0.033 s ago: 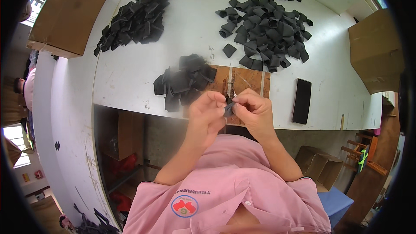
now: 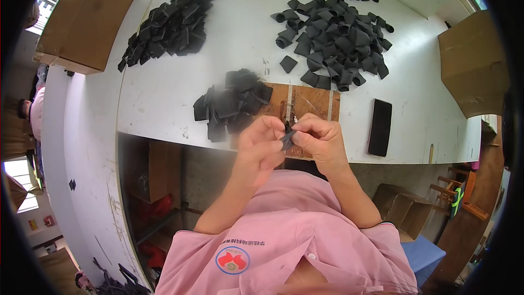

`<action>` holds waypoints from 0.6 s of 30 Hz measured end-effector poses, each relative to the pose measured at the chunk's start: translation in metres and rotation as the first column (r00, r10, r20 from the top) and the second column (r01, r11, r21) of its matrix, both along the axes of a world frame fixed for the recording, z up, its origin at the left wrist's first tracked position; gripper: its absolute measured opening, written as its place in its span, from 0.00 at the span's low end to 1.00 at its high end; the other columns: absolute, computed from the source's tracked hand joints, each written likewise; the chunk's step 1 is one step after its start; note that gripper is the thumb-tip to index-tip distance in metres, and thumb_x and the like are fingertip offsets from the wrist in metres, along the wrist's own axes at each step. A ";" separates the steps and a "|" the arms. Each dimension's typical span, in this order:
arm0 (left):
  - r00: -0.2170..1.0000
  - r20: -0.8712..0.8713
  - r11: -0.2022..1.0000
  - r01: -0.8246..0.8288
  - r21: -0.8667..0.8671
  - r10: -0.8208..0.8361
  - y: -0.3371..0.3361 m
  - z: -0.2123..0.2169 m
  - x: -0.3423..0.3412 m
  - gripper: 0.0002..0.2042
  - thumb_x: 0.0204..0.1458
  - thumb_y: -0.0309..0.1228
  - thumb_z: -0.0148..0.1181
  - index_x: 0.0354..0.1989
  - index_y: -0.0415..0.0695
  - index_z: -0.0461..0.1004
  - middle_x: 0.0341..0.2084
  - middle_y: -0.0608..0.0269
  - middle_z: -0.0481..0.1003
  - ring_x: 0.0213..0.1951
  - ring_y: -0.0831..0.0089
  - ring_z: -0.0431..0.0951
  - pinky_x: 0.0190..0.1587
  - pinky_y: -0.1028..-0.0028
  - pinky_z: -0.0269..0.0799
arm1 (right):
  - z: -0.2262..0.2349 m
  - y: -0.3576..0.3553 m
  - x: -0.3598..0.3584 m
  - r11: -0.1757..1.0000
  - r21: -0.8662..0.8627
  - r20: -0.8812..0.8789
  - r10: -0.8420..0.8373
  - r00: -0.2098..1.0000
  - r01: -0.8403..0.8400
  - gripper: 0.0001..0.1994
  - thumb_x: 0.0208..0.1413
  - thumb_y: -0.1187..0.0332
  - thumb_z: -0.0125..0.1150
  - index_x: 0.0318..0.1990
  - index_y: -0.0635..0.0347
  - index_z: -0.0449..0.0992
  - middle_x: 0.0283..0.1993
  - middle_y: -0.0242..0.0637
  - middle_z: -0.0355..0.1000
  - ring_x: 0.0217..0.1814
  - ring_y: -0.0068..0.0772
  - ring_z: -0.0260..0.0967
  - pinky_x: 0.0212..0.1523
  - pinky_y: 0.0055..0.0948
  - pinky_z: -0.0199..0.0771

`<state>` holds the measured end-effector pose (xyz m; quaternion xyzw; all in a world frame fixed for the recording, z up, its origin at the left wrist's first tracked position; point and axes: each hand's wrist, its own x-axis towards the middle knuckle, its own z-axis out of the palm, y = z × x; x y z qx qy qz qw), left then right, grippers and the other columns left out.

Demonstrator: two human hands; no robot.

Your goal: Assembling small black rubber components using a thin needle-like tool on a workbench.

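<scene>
Two hands meet at the desk (image 2: 164, 98) edge: left hand (image 2: 261, 143) and right hand (image 2: 322, 139) both pinched on one small black piece (image 2: 287, 137), mostly hidden by fingers. Wooden board (image 2: 311, 101) behind, partly covered by a black pile (image 2: 229, 104). Dark flat slab (image 2: 380, 127) lies right.

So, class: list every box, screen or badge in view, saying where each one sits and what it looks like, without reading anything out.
Cardboard box: far left table corner, brown, plain.
Cardboard box: right table edge, brown, plain.
Phone: near table edge, right of the hands, flat black rectangle, screen dark.
Shirt badge: on the pink shirt, round, red with a blue rim.
Open cardboard box: on the floor, lower right, brown.
</scene>
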<state>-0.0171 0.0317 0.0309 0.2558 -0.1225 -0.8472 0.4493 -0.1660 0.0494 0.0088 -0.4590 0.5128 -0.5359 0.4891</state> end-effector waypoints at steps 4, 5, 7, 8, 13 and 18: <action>0.667 0.609 0.837 -0.042 -0.545 0.430 0.005 -0.009 -0.010 0.07 0.42 0.14 0.50 0.31 0.35 0.67 0.22 0.66 0.68 0.15 0.88 0.61 0.14 0.85 0.56 | 0.003 -0.003 0.002 0.911 0.276 0.711 0.020 0.703 -0.306 0.03 0.45 0.72 0.60 0.25 0.60 0.72 0.24 0.23 0.62 0.23 0.11 0.52 0.20 0.13 0.49; 0.506 0.643 0.746 -0.004 -0.665 0.575 0.005 -0.009 -0.013 0.08 0.42 0.13 0.49 0.32 0.34 0.67 0.24 0.64 0.70 0.15 0.88 0.63 0.15 0.87 0.58 | 0.003 -0.003 0.004 0.878 0.230 0.829 0.048 0.557 -0.419 0.04 0.47 0.72 0.58 0.25 0.59 0.71 0.24 0.23 0.61 0.23 0.10 0.51 0.20 0.13 0.49; 0.478 0.600 0.690 -0.017 -0.724 0.641 0.005 -0.011 -0.016 0.08 0.42 0.13 0.48 0.32 0.34 0.67 0.25 0.61 0.71 0.14 0.88 0.62 0.13 0.87 0.57 | 0.014 -0.007 0.007 0.834 0.226 0.871 0.058 0.489 -0.503 0.07 0.52 0.68 0.53 0.25 0.58 0.67 0.22 0.21 0.58 0.22 0.10 0.48 0.21 0.14 0.48; 0.444 0.556 0.632 -0.030 -0.775 0.703 0.004 -0.010 -0.017 0.08 0.42 0.12 0.48 0.32 0.34 0.67 0.27 0.58 0.72 0.12 0.88 0.61 0.12 0.87 0.55 | 0.019 -0.010 0.004 0.834 0.225 0.870 0.060 0.489 -0.503 0.07 0.52 0.68 0.53 0.25 0.58 0.67 0.22 0.21 0.58 0.22 0.10 0.48 0.21 0.14 0.48; 0.994 -0.064 0.963 -0.105 -0.249 0.091 -0.031 0.021 0.007 0.10 0.44 0.15 0.45 0.37 0.33 0.64 0.29 0.48 0.72 0.06 0.87 0.55 0.07 0.85 0.48 | 0.060 -0.043 0.000 0.907 0.073 0.392 0.356 0.848 -0.415 0.12 0.54 0.62 0.52 0.24 0.60 0.67 0.21 0.19 0.57 0.22 0.09 0.47 0.20 0.14 0.47; 0.909 -0.412 0.998 0.042 -0.048 -0.058 -0.045 0.003 0.011 0.12 0.47 0.17 0.43 0.42 0.34 0.62 0.28 0.50 0.72 0.06 0.88 0.54 0.07 0.85 0.46 | 0.016 -0.067 -0.003 0.842 0.131 0.494 0.403 0.771 -0.524 0.13 0.54 0.59 0.52 0.24 0.58 0.67 0.20 0.19 0.57 0.20 0.09 0.46 0.18 0.12 0.45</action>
